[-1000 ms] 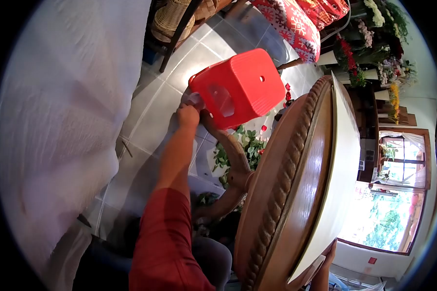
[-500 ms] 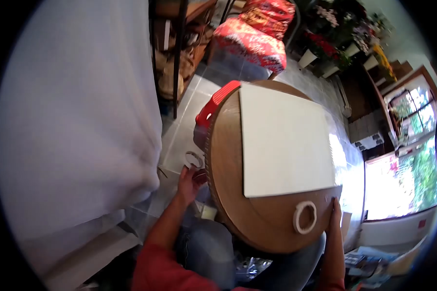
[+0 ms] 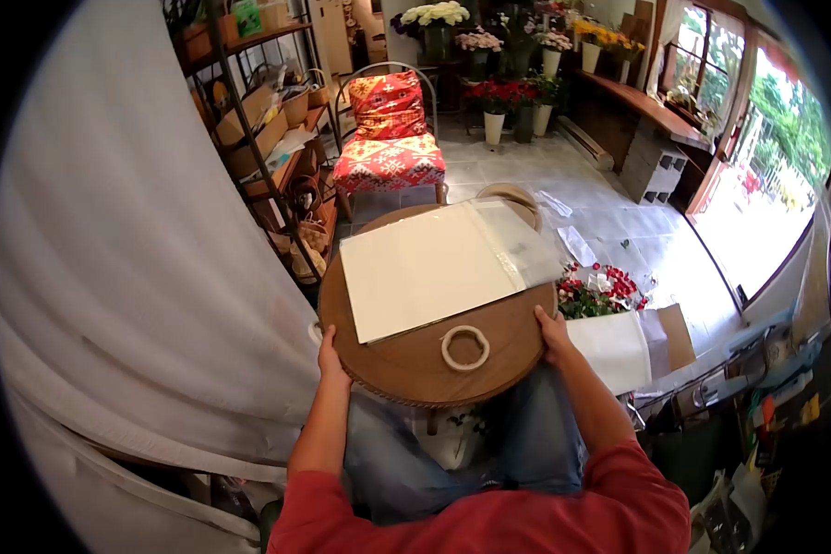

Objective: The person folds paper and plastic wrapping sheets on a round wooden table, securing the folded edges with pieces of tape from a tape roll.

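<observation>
A round wooden table [image 3: 392, 354] with a carved rim stands in front of my knees. My left hand [image 3: 332, 358] is at its left edge, thumb up against the rim, the fingers mostly hidden. Beside these fingers shows a white curved piece of a roll of tape [image 3: 315, 332]. My right hand [image 3: 554, 334] grips the opposite edge, thumb on top. On the tabletop lies a stack of cream sheets [image 3: 425, 272], with a clear plastic sleeve [image 3: 517, 242] over its right end. Nearer to me rests a pale ring-shaped roll [image 3: 465, 348].
Ahead is a chair [image 3: 390, 162] with red patterned covers. A shelf rack [image 3: 258, 157] with baskets and a white curtain [image 3: 138, 240] are at left. Red and white flowers [image 3: 605, 288] stand right of the table, by a white box [image 3: 609, 351]. Potted flowers [image 3: 494, 115] line the back.
My view has turned and levelled, so the table appears more upright. The left hand, which held the tape roll beside the table, is now against its rim. The right hand stays at the edge.
</observation>
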{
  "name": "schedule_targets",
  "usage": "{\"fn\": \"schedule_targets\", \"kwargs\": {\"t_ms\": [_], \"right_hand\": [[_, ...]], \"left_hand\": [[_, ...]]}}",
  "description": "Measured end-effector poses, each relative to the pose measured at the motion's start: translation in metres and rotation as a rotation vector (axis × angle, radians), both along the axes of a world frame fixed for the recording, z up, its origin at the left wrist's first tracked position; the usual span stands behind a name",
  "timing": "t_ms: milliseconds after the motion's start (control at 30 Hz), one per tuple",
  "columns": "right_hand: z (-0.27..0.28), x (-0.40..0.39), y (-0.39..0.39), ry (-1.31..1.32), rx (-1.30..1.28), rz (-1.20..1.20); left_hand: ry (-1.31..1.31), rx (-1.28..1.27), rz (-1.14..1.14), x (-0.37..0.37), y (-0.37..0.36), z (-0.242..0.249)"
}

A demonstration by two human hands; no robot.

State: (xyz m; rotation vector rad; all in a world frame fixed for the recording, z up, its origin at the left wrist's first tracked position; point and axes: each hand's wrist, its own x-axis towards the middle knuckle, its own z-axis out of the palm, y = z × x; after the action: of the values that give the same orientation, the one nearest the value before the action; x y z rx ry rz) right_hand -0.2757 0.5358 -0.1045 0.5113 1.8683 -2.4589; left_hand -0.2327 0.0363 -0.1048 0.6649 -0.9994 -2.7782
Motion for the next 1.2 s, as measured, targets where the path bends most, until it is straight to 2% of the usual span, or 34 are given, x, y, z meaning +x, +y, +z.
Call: {"fn": "schedule_targets", "kwargs": {"t_ms": [100, 233, 300, 333, 367, 433, 467, 533, 567, 600, 633, 700, 767, 833, 967, 1033, 1200], "right_hand": [[0.009, 0.039, -0.015, 0.029, -0.010, -0.023], [0.015, 0.076, -0.027, -0.065, -0.010, -0.038], [0.014, 0.096, -0.026, -0.039, -0.054, -0.004], [0.027, 0.110, -0.023, -0.129, -0.051, 0.097], [0.039, 0.125, -0.019, -0.216, -0.051, 0.196], [0.046, 0.167, 0.002, -0.243, 0.200, 0.352], [0.047, 0.196, 0.021, -0.222, 0.361, 0.433], [0.057, 0.269, 0.059, 0.069, 0.928, 0.612], [0.056, 0.305, 0.082, 0.054, 1.125, 0.797], [0.061, 0.339, 0.090, -0.163, 1.226, 1.069], [0.064, 0.374, 0.098, -0.405, 1.288, 1.343], [0.024, 0.450, 0.115, -0.170, 0.968, 1.430], [0.008, 0.494, 0.103, -0.187, 0.959, 1.113], [0.000, 0.505, 0.095, -0.227, 1.018, 1.021], [0.017, 0.518, 0.076, -0.364, 0.971, 0.847], [0.012, 0.525, 0.068, -0.450, 0.962, 0.682], [0.019, 0.532, 0.061, -0.556, 0.991, 0.615]], "left_hand": [[-0.008, 0.034, -0.019, 0.035, -0.011, 0.001], [-0.047, -0.011, -0.009, 0.068, -0.021, 0.009], [-0.081, -0.257, 0.116, 0.076, -0.028, 0.011], [-0.237, -0.493, 0.204, 0.076, -0.034, 0.015], [-0.247, -0.500, 0.191, 0.083, -0.032, 0.013], [-0.465, -1.529, 0.275, 0.101, -0.027, 0.028], [-0.301, -1.657, 0.305, 0.121, -0.008, 0.044], [-0.101, -1.905, 0.100, 0.155, 0.009, 0.045], [-0.012, -1.959, 0.044, 0.165, 0.027, 0.051], [0.086, -2.004, -0.021, 0.176, 0.043, 0.055], [0.097, -2.010, -0.066, 0.182, 0.052, 0.052], [0.177, -1.989, -0.168, 0.187, 0.074, 0.054], [0.125, -1.958, -0.172, 0.185, 0.091, 0.064], [0.164, -1.962, -0.231, 0.181, 0.095, 0.057], [0.190, -1.911, -0.265, 0.191, 0.108, 0.058], [0.199, -1.917, -0.297, 0.195, 0.103, 0.054], [0.233, -1.906, -0.276, 0.203, 0.109, 0.057]]}}
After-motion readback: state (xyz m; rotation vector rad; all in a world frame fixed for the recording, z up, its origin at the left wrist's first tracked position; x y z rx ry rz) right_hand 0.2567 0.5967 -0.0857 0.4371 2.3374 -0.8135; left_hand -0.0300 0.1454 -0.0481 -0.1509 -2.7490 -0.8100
